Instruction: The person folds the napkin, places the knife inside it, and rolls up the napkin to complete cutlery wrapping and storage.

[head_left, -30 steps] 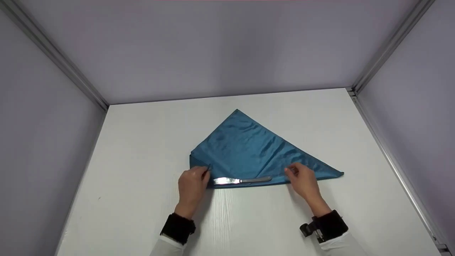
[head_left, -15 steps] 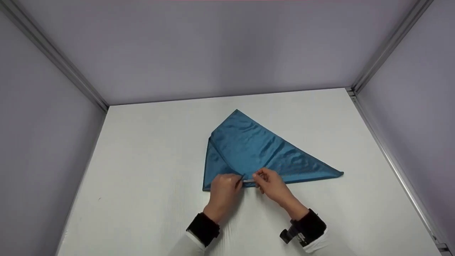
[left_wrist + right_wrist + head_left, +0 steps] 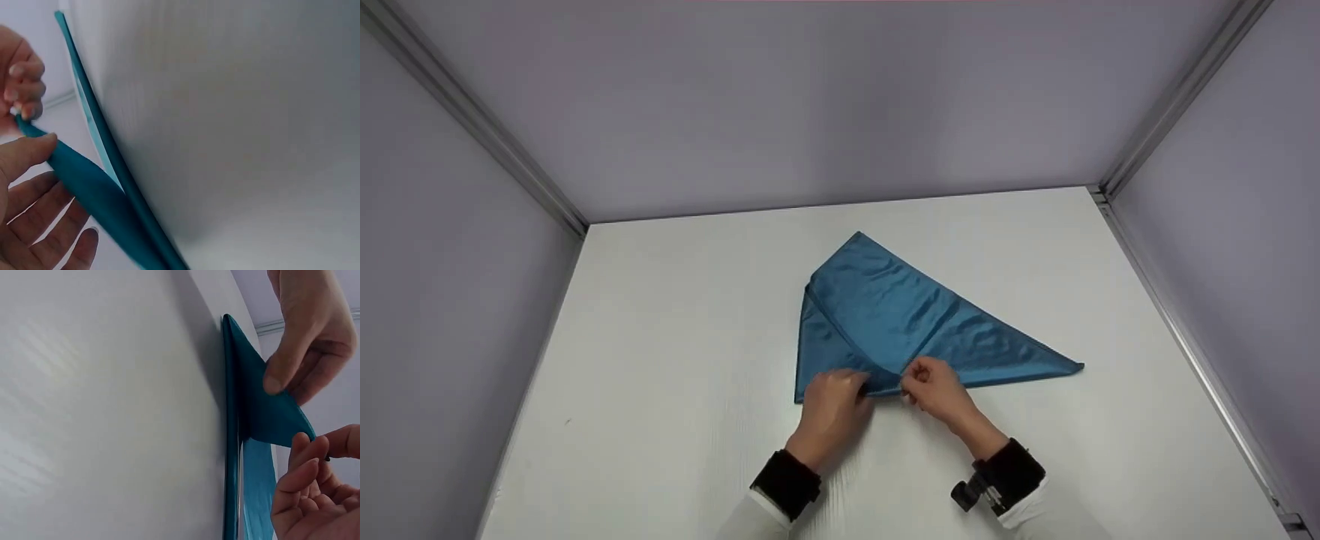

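Observation:
A shiny blue cloth napkin (image 3: 900, 315) lies as a folded triangle on the white table (image 3: 660, 337), its left corner turned over toward the middle of the near edge. My left hand (image 3: 851, 384) holds that turned-over flap (image 3: 95, 191), thumb on top of it. My right hand (image 3: 913, 381) pinches the tip of the flap right beside the left hand. In the right wrist view the flap (image 3: 264, 399) stands up a little off the lower layer, with the left thumb (image 3: 275, 379) on it and the right fingertips (image 3: 304, 444) at its point. No cutlery shows.
Grey booth walls with metal corner rails (image 3: 1177, 105) close in the table on three sides. The napkin's right point (image 3: 1076, 367) reaches toward the right rail. Bare white tabletop (image 3: 1110, 450) lies on all sides of the cloth.
The left hand carried the napkin's left corner rightward over the knife at the near edge, hiding it. The right hand slid left to meet it at the flap's tip.

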